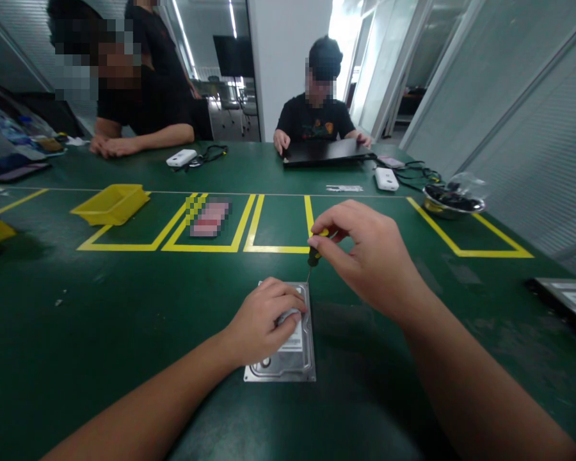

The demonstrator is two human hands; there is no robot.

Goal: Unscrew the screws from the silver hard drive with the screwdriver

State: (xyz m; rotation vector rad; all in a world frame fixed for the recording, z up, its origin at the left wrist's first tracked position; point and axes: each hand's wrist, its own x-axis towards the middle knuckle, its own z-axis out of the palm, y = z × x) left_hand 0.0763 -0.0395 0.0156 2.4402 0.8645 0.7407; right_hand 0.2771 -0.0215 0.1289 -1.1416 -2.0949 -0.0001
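A silver hard drive (295,365) lies flat on the green table in front of me, its label partly covered by my fingers. My left hand (267,317) presses on its upper face with the fingers curled, steadying it. Above the drive's far right corner, my right hand (365,246) pinches a small screwdriver (313,257) with a black and yellow handle. The screwdriver stands nearly upright, its thin shaft reaching down to that corner. Whether the tip sits in a screw is too small to tell.
Yellow tape outlines mark the green table (125,307). Beyond are a yellow bin (112,205), a blurred pink item (211,218), white boxes with cables (386,179) and a metal bowl (454,198). Another device (566,301) lies far right. Across the table, a person holds a black panel (326,152).
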